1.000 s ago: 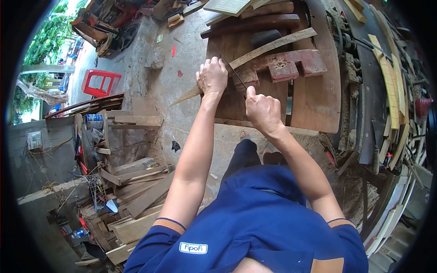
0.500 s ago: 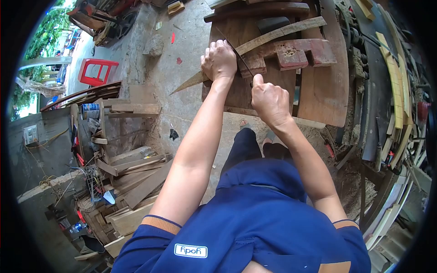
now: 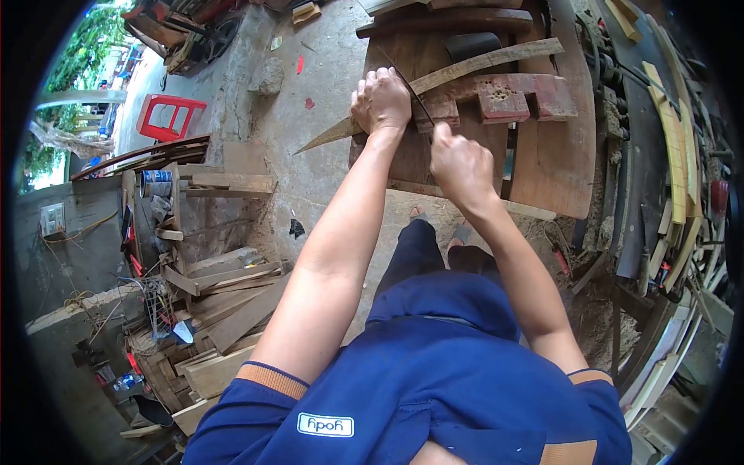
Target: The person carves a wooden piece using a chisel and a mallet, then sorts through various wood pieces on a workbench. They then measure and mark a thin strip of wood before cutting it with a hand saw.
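My left hand point(image 3: 381, 101) is closed around a long, curved wooden strip point(image 3: 496, 60), pressing it onto the plank bench point(image 3: 546, 167). The strip's tapered tip point(image 3: 322, 139) sticks out past the bench's left edge. In my right hand point(image 3: 463, 164) is the handle end of a saw, mostly hidden by the fingers. Its thin dark blade point(image 3: 415, 94) slants across the strip, just right of my left hand. A notched, reddish wooden block point(image 3: 504, 102) lies under and beside the strip. Where blade and strip meet is too small to make out.
Dark curved timber point(image 3: 446, 23) lies at the bench's far side. Stacked strips point(image 3: 673, 147) and a dark rail line the right. Scrap wood point(image 3: 232, 306) is heaped at lower left. A red plastic stool point(image 3: 169, 118) stands on the concrete floor at upper left.
My right hand and the saw have moved slightly forward, away from my body, relative to the strip. My left hand keeps its hold. The whole view has shifted a little.
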The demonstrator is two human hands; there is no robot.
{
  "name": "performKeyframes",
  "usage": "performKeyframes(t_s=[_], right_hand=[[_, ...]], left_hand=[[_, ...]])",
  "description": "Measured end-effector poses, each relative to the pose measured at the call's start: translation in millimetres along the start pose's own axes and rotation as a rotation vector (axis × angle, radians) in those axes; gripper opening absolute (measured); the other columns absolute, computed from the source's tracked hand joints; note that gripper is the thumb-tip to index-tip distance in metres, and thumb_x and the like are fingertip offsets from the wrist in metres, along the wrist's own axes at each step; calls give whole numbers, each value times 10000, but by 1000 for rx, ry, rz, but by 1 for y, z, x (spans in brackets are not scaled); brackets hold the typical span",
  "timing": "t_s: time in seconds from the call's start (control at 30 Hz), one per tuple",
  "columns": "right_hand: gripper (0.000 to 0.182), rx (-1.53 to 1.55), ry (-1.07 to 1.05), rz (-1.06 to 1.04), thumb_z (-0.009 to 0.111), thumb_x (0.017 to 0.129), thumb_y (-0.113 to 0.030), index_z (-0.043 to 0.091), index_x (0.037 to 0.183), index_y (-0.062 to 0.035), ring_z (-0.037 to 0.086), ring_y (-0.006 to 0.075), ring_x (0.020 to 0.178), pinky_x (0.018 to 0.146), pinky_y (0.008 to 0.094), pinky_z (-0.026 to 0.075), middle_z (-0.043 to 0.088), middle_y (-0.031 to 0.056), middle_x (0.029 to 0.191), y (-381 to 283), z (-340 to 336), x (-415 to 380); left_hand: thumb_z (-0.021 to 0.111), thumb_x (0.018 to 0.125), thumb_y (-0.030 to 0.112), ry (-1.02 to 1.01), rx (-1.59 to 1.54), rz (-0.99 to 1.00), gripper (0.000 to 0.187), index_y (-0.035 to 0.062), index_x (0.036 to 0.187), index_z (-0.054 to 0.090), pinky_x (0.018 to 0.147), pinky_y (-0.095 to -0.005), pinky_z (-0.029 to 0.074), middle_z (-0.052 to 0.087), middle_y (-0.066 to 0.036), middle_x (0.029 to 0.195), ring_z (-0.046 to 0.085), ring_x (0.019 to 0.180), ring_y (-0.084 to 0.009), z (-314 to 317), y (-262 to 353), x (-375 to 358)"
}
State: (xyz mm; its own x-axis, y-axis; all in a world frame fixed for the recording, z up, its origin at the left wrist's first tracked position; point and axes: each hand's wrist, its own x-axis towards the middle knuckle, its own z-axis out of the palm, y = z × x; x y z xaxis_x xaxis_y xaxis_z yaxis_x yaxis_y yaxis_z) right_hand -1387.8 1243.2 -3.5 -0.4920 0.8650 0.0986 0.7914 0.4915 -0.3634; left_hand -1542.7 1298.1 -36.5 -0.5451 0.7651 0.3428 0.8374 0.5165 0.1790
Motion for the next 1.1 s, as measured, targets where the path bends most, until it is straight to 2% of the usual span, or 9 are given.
performKeyframes(t_s=[0.13,0.23,0.53,0.57,0.67,0.77,0.83,1.0,1.1], right_hand=[[66,9,-111,57,486,863,-94,514,838,-40,673,358,607,523,455,538,643,205,645,8,-16,-35],[90,97,71,-2,479,868,-97,536,834,-35,677,351,615,527,452,541,653,206,668,5,15,15],[69,-60,-15,-16,522,820,-109,570,813,-60,695,280,599,499,392,548,670,163,651,10,-11,-17],[71,12,13,-13,499,848,-116,527,861,-52,683,356,649,573,456,551,658,200,679,8,-1,1],[78,31,9,12,501,847,-124,527,852,-50,688,353,672,581,456,553,664,205,704,-4,21,47],[70,-30,62,-38,515,815,-97,565,794,-54,696,311,614,547,408,562,671,178,663,5,-2,3],[70,-72,-82,10,510,816,-96,564,820,-51,696,313,616,554,409,564,673,176,664,8,-17,-17],[113,-2,-43,8,500,848,-100,586,853,-25,708,314,708,608,423,568,685,201,741,-6,10,42],[98,34,-65,29,507,841,-102,578,848,-35,704,327,690,608,423,568,681,201,720,2,-3,12]], left_hand=[[454,958,314,-9,-20,-14,316,89,888,664,843,-407,478,674,-97,949,634,945,-274,-1,1,1],[448,961,317,8,-4,6,326,90,889,670,846,-404,475,676,-93,960,636,946,-268,-1,2,-1],[452,959,313,-26,17,5,314,94,897,669,843,-404,473,674,-88,971,631,957,-264,1,0,3],[453,959,317,5,0,17,314,96,903,669,850,-408,466,674,-84,980,629,963,-266,2,0,1],[458,956,315,-11,-10,13,306,101,900,670,848,-418,460,674,-83,976,630,958,-265,2,-1,2],[462,954,315,-16,-4,-2,298,107,901,669,836,-427,457,674,-84,969,631,952,-261,5,2,3],[462,955,322,1,20,1,298,110,900,664,834,-426,458,671,-80,973,629,954,-259,6,0,4],[458,958,327,46,20,27,303,109,897,659,843,-415,460,665,-69,984,623,968,-258,7,0,3],[455,960,329,6,25,11,308,108,890,657,848,-414,461,664,-71,972,625,958,-259,6,-2,3]])
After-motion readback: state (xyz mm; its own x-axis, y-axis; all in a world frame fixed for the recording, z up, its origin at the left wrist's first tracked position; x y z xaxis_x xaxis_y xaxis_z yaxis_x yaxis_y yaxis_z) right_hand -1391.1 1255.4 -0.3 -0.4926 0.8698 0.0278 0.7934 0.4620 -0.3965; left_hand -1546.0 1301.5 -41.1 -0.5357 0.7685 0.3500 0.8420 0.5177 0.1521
